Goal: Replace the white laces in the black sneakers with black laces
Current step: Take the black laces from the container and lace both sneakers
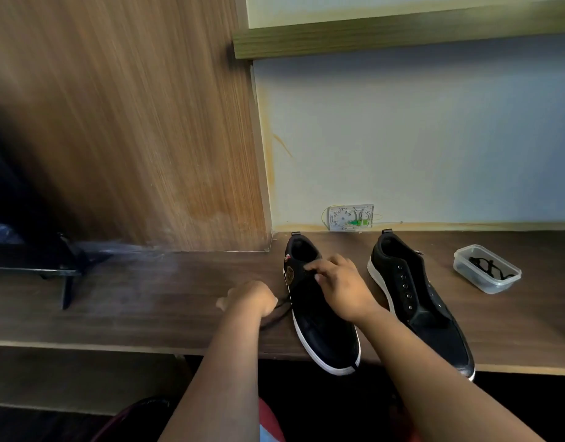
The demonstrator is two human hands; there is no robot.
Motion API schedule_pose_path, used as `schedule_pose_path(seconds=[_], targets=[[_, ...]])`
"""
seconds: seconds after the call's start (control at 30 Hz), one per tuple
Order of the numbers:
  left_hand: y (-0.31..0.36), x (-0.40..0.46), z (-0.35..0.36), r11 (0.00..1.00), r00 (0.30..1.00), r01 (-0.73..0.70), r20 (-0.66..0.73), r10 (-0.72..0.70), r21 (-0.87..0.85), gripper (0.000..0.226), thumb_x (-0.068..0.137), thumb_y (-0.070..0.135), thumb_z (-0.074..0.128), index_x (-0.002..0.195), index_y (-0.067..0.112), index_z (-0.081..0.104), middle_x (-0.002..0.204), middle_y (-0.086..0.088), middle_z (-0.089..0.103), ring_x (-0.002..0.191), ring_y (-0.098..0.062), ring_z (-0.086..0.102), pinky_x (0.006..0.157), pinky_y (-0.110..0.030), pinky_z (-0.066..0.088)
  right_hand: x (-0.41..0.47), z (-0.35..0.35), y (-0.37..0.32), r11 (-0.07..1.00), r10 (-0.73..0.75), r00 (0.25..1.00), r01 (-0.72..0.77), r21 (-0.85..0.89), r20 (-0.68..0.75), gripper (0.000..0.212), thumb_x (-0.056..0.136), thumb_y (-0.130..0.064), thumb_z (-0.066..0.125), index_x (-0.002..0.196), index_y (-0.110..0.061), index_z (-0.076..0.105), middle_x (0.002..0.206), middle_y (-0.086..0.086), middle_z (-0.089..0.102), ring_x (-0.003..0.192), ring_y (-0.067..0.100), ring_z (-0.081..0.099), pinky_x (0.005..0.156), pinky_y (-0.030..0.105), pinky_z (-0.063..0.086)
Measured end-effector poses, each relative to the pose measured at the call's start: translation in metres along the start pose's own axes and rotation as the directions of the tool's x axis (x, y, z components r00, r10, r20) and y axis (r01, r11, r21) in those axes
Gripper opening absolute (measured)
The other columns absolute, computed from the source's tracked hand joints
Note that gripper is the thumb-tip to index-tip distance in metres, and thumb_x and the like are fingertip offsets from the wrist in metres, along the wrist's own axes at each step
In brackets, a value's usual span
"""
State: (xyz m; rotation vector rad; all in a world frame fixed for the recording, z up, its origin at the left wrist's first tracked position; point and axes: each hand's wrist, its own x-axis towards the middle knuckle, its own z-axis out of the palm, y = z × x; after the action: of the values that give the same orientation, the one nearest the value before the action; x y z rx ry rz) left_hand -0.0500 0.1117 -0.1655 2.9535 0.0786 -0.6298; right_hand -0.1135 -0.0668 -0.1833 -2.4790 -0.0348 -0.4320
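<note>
1. The table (pixel 147 298) is a long dark wood top running along the wall; both sneakers stand on it with toes toward the person and heels toward the wall.
2. The left sneaker (pixel 326 333) is the one being worked on, its toe hanging slightly past the table edge. The right sneaker (pixel 427 301) stands just beside it, its eyelets bare with no lace in them.
3. The right hand (pixel 341 285) rests over the left sneaker's upper eyelets, fingertips pinched together there, I think on the lace end, though the end itself is hidden under the fingers.
4. The left hand (pixel 252 298) is just left of the shoe, fist curled round a black lace (pixel 279 309) that runs taut from the shoe's side and trails down toward the table edge.
5. A clear tub (pixel 486 269) sits well apart on the right, with another black lace coiled inside it.
6. I see no white lace anywhere, so the old ones look to be out and the first shoe is part laced.
7. To do this step well, I'd say:
   - keep the left hand's pull steady so the lower crossings stay snug
   - feed the tip squarely through the eyelet
   - check both ends come out even
   - hold the shoe down, as its toe overhangs.
</note>
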Motion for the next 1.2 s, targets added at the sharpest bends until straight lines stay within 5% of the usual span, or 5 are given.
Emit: schedule_pose_path(seconds=[0.3, 0.43, 0.53, 0.9, 1.2], targets=[[0.016, -0.022, 0.032, 0.752, 0.734, -0.659, -0.192, 0.652, 0.033, 0.04, 0.073, 0.023, 0.074, 0.108, 0.023, 0.055, 0.113, -0.001, 0.054, 0.11, -0.025, 0.051, 0.091, -0.042, 0.048, 0.054, -0.003, -0.047, 0.799, 0.028, 0.951, 0.163, -0.579, 0.307, 0.028, 0.096, -0.021, 0.049, 0.119, -0.015, 0.061, 0.13, 0.009, 0.046, 0.124, 0.03, 0.035, 0.1, 0.044, 0.034], [-0.001, -0.014, 0.04, 0.67, 0.654, -0.742, -0.266, 0.708, -0.042, 0.029, 0.076, 0.02, 0.074, 0.099, 0.022, 0.056, 0.099, 0.009, 0.049, 0.101, -0.017, 0.052, 0.085, -0.035, 0.047, 0.061, -0.026, -0.033, 0.975, 0.201, 0.928, -0.221, 0.03, 0.314, 0.025, 0.096, -0.029, 0.054, 0.117, -0.017, 0.06, 0.12, 0.005, 0.059, 0.118, 0.025, 0.049, 0.098, 0.038, 0.04], [-0.006, -0.015, 0.045, 0.648, 0.62, -0.762, -0.308, 0.721, -0.017, 0.024, 0.081, 0.021, 0.071, 0.097, 0.022, 0.053, 0.101, 0.008, 0.049, 0.105, -0.017, 0.048, 0.084, -0.037, 0.046, 0.051, -0.056, -0.028, 0.676, 0.313, 0.881, -0.469, 0.569, 0.354, 0.013, 0.096, -0.02, 0.047, 0.095, -0.019, 0.061, 0.087, -0.004, 0.061, 0.084, 0.014, 0.05, 0.072, 0.032, 0.035], [0.008, -0.036, 0.038, 0.633, 0.62, -0.774, -0.241, 0.746, -0.031, 0.014, 0.087, 0.009, 0.061, 0.091, 0.019, 0.052, 0.102, 0.001, 0.054, 0.092, -0.019, 0.052, 0.078, -0.036, 0.046, 0.011, -0.126, -0.017, 0.188, 0.625, 0.753, 0.112, 0.976, -0.207, 0.028, 0.075, -0.014, 0.075, 0.062, -0.021, 0.05, 0.066, -0.005, 0.049, 0.067, 0.008, 0.049, 0.07, 0.029, 0.037], [0.019, -0.037, 0.035, 0.593, 0.847, -0.49, -0.187, 0.498, -0.639, 0.028, 0.097, 0.013, 0.037, 0.075, 0.016, 0.055, 0.082, -0.006, 0.058, 0.074, -0.021, 0.055, 0.068, -0.03, 0.038, 0.0, -0.097, 0.005, 0.721, 0.44, 0.898, -0.367, 0.588, 0.021, 0.024, 0.084, -0.032, 0.073, 0.073, -0.012, 0.066, 0.071, 0.006, 0.067, 0.076, 0.031, 0.056, 0.073, 0.037, 0.047]])
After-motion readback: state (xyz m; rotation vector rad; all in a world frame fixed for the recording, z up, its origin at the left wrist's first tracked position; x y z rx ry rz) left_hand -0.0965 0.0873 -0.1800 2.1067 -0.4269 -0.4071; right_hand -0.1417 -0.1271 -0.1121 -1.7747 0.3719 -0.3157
